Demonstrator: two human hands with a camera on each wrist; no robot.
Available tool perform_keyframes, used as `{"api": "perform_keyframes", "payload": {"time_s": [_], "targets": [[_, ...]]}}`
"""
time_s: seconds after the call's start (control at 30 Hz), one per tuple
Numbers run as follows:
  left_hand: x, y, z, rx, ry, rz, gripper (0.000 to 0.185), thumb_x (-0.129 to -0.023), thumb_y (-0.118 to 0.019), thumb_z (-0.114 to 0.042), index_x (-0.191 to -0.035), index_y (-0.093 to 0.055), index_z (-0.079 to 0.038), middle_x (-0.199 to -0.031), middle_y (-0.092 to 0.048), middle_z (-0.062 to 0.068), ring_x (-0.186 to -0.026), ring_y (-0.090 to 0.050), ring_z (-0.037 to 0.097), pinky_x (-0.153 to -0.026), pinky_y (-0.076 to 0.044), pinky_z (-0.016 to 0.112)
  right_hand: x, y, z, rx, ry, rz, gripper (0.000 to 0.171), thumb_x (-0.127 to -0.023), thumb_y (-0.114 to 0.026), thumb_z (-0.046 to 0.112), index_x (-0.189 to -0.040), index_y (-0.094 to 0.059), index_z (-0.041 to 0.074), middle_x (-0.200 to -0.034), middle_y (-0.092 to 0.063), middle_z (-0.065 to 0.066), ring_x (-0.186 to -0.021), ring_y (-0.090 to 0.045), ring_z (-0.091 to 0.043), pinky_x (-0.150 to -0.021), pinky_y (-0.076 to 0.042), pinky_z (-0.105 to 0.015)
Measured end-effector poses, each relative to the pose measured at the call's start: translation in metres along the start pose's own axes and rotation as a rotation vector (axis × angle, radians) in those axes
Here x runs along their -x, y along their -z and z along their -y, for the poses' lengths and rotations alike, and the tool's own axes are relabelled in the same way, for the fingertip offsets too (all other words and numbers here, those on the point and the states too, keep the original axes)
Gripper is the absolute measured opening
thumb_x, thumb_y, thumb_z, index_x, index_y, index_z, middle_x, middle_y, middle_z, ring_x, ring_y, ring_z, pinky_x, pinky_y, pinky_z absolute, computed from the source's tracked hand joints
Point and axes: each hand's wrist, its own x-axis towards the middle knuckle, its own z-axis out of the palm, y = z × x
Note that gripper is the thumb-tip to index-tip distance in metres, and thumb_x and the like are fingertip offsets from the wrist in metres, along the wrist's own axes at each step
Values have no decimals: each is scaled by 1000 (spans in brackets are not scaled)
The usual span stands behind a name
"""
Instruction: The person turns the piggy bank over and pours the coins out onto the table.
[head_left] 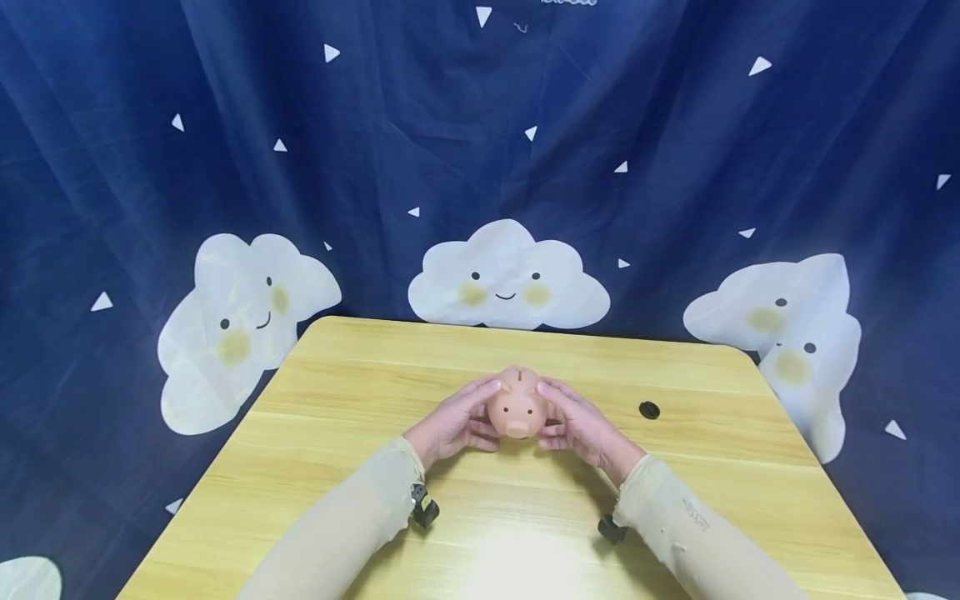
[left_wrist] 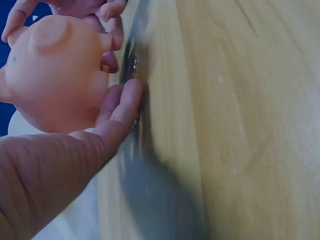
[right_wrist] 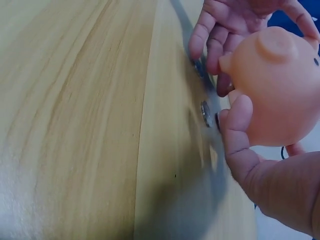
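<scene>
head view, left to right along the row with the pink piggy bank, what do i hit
left hand → pink piggy bank → right hand → small black round piece

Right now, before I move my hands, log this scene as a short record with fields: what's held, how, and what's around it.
Held: pig, pinkish
Left grip: holds one side of pig
Right grip: holds opposite side
Pig's facing: snout toward wearer of head camera
Slot: on pig's top, in view
Coins: silvery, on table near pig; count unclear, partly hidden
Disc: black, on table, right of right grip, untouched
Table: wood-grained
Curtain: blue, with clouds and triangles, behind table
</scene>
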Motion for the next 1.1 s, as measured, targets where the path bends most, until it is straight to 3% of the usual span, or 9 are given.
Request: {"api": "perform_keyframes", "payload": {"time_s": [0.1, 0.17, 0.23, 0.33, 0.4, 0.57, 0.87, 1.1], "targets": [[1, -1, -2, 9, 19, 1, 83, -100, -65, -59, -165, -35, -18, -149, -47, 38, -116, -66, 45, -102, -59, 65, 1, -1, 3, -1, -34, 16, 79, -103, -57, 65, -163, -33, 20, -126, -64, -21, -91, -68, -25, -79, -65, -34], [3, -3, -6, -1, -10, 3, 82, -100, -65, -59, -165, -36, -20, -151, -48, 35, -112, -68, 42, -102, -60, 63, 4, 0, 7, 7, -11, 21, 77, -104, -57, 63, -163, -33, 21, -130, -62, -20, -94, -69, -25, -80, -65, -33], [5, -5, -10, -20, -103, -1, 77, -102, -66, -52, -166, -35, -24, -155, -48, 32, -113, -70, 38, -104, -60, 59, 8, 0, 12, 39, 94, 10, 71, -107, -58, 53, -165, -32, 22, -140, -59, -22, -100, -70, -24, -82, -65, -34], [7, -8, -14, -43, -300, -16, 74, -103, -68, -36, -168, -34, -25, -159, -48, 28, -115, -71, 33, -105, -60, 57, 11, 2, 18, 93, 291, -9, 68, -109, -58, 34, -169, -28, 22, -158, -48, -26, -113, -69, -23, -89, -64, -37], [5, -9, -13, -23, -334, -13, 73, -104, -67, -31, -168, -33, -24, -158, -49, 29, -112, -72, 30, -106, -60, 56, 10, 3, 19, 94, 317, -14, 67, -110, -58, 31, -169, -28, 23, -162, -44, -27, -114, -70, -23, -91, -64, -39], [0, -8, 0, 39, -171, 5, 72, -108, -61, -37, -169, -28, -21, -151, -51, 33, -91, -73, 23, -105, -60, 58, 5, 5, 10, 29, 108, 5, 70, -110, -56, 45, -169, -26, 25, -157, -48, -28, -103, -75, -24, -90, -65, -42], [-3, -7, 4, 29, -108, 3, 77, -104, -64, -48, -168, -31, -22, -153, -46, 33, -95, -68, 29, -98, -64, 54, 1, 7, 2, 12, 77, 0, 76, -107, -58, 51, -168, -28, 19, -144, -58, -24, -93, -71, -23, -85, -66, -42], [-5, -6, 10, 31, -68, -3, 81, -103, -63, -53, -169, -29, -21, -157, -40, 37, -110, -68, 43, -101, -61, 60, -3, 7, -8, 0, 38, -22, 80, -104, -61, 56, -168, -29, 20, -145, -57, -27, -94, -71, -26, -82, -66, -39]]}}
